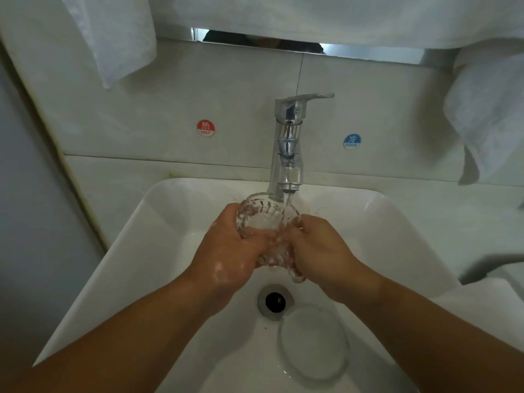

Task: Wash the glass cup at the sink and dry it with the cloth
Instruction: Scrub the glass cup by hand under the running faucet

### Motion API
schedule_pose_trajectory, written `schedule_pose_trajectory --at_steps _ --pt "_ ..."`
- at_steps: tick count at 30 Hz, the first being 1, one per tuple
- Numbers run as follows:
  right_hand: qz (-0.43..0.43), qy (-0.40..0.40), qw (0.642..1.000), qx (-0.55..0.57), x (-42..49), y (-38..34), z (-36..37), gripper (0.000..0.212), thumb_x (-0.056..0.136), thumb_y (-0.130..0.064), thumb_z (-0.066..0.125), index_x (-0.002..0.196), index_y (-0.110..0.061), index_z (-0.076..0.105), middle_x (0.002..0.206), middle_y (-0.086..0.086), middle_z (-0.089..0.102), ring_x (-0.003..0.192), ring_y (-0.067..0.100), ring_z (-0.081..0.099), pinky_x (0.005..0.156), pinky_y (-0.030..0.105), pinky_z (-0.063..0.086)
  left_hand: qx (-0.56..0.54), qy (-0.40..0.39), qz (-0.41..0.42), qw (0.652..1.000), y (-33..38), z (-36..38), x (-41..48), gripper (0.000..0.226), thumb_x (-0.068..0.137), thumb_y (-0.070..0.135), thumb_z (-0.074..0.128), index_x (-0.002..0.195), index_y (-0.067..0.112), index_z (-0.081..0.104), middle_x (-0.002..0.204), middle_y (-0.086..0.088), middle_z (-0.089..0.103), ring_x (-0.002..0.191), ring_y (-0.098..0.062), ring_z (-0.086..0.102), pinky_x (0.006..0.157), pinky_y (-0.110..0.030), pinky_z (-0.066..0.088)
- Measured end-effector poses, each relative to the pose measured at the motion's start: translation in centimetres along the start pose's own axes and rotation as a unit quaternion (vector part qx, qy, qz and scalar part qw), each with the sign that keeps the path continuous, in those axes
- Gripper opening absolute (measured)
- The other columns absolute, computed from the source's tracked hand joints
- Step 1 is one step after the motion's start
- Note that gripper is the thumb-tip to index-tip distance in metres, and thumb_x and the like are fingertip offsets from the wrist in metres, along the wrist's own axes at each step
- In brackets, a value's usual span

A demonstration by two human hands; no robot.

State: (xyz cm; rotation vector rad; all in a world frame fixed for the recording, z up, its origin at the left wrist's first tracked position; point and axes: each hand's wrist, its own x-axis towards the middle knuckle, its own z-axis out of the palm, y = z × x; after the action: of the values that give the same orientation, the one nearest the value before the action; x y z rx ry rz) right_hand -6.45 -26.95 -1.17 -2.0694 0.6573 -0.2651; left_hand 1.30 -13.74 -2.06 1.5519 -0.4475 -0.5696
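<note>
A ribbed glass cup [262, 219] is held over the white sink [158, 222], its mouth tilted up toward the chrome tap [289, 146]. Water runs from the spout onto the cup's right rim. My left hand [229, 251] grips the cup's left side, with soap foam on its back. My right hand [320, 248] holds the cup's right side and handle. A white cloth [487, 114] hangs on the wall at the right.
A clear glass lid or saucer [313, 341] lies in the basin beside the open drain [274, 301]. Another white towel [113, 38] hangs at the upper left. Red HOT [205, 127] and blue COLD [352, 141] stickers flank the tap.
</note>
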Motion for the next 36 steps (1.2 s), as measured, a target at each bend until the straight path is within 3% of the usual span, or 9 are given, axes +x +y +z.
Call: schedule_pose_trajectory --at_steps 3,7,12,16,21,23,26,31,36 --pt "0.03 -0.074 0.986 0.144 -0.8 -0.3 -0.2 0.011 0.102 -0.025 0.059 0.099 -0.016 0.063 0.064 0.006 0.063 0.046 0.014 0.056 0.044 0.027 0.047 0.011 0.02 0.007 1.0 -0.1 0.2 0.1 0.043 0.09 0.007 0.075 0.123 0.03 0.061 0.11 0.0 0.076 0.101 -0.024 0.075 0.086 -0.048 0.064" --pt "-0.036 0.022 0.996 -0.083 0.0 0.1 -0.6 0.023 0.104 -0.027 0.05 0.088 -0.017 0.065 0.067 -0.004 0.064 0.047 0.003 0.057 0.046 0.017 0.043 -0.019 -0.036 -0.023 0.999 0.3 -0.4 -0.1 0.046 0.087 0.001 0.073 0.123 0.027 0.063 0.11 -0.002 0.078 0.101 -0.024 0.076 0.089 -0.049 0.063" --pt "0.04 -0.061 0.981 0.182 -0.9 -0.7 -0.1 0.009 0.101 -0.021 0.06 0.105 -0.013 0.058 0.061 0.006 0.062 0.046 0.016 0.053 0.043 0.026 0.043 -0.018 0.015 -0.009 1.0 0.2 0.2 -0.1 0.047 0.087 0.01 0.078 0.125 0.03 0.061 0.113 0.0 0.076 0.103 -0.025 0.075 0.087 -0.048 0.064" --pt "-0.048 0.018 0.993 -0.104 -0.2 0.2 -0.6 0.012 0.103 -0.032 0.052 0.096 -0.025 0.058 0.08 -0.01 0.062 0.069 0.008 0.06 0.054 0.016 0.042 -0.015 -0.073 -0.051 0.996 0.8 -0.6 -0.3 0.046 0.085 0.0 0.075 0.122 0.027 0.065 0.11 -0.003 0.079 0.099 -0.024 0.077 0.088 -0.047 0.064" --pt "0.023 -0.003 0.999 0.044 -0.1 0.1 0.0 0.01 0.103 -0.026 0.048 0.099 -0.022 0.056 0.08 0.003 0.064 0.056 0.011 0.057 0.05 0.023 0.043 -0.014 0.003 -0.019 1.0 0.4 0.1 -0.2 0.041 0.088 0.012 0.077 0.122 0.03 0.064 0.112 0.0 0.077 0.101 -0.024 0.076 0.087 -0.049 0.064" --pt "0.002 -0.035 0.999 0.004 -0.3 0.1 -0.3 0.005 0.103 -0.028 0.051 0.102 -0.024 0.053 0.081 0.0 0.065 0.057 0.008 0.059 0.051 0.021 0.044 0.014 -0.004 -0.018 1.0 0.6 -0.1 -0.2 0.04 0.089 0.013 0.076 0.122 0.031 0.065 0.111 0.002 0.077 0.101 -0.024 0.076 0.086 -0.049 0.064" --pt "-0.048 0.003 0.99 -0.132 -0.1 0.1 -0.5 0.015 0.104 -0.037 0.049 0.101 -0.023 0.054 0.084 -0.009 0.06 0.072 0.006 0.058 0.056 0.02 0.04 0.025 -0.072 -0.045 0.996 1.2 -0.9 -0.3 0.041 0.088 0.0 0.071 0.118 0.028 0.068 0.107 0.0 0.079 0.098 -0.024 0.077 0.087 -0.045 0.064" --pt "0.038 0.009 0.999 0.01 0.1 0.1 0.3 0.028 0.105 -0.034 0.044 0.09 -0.015 0.058 0.076 0.004 0.063 0.064 0.018 0.059 0.061 0.034 0.05 0.006 -0.005 -0.023 1.0 0.5 0.1 -0.5 0.039 0.088 0.007 0.075 0.119 0.028 0.064 0.108 -0.002 0.077 0.099 -0.025 0.076 0.087 -0.05 0.064" --pt "-0.035 0.015 0.989 -0.144 -0.3 0.0 -0.5 0.02 0.105 -0.039 0.045 0.099 -0.021 0.052 0.082 -0.005 0.062 0.07 0.01 0.059 0.054 0.022 0.04 0.01 -0.054 -0.049 0.997 1.1 -0.4 -0.4 0.041 0.089 -0.003 0.069 0.118 0.025 0.066 0.106 -0.007 0.079 0.096 -0.027 0.078 0.088 -0.05 0.064"
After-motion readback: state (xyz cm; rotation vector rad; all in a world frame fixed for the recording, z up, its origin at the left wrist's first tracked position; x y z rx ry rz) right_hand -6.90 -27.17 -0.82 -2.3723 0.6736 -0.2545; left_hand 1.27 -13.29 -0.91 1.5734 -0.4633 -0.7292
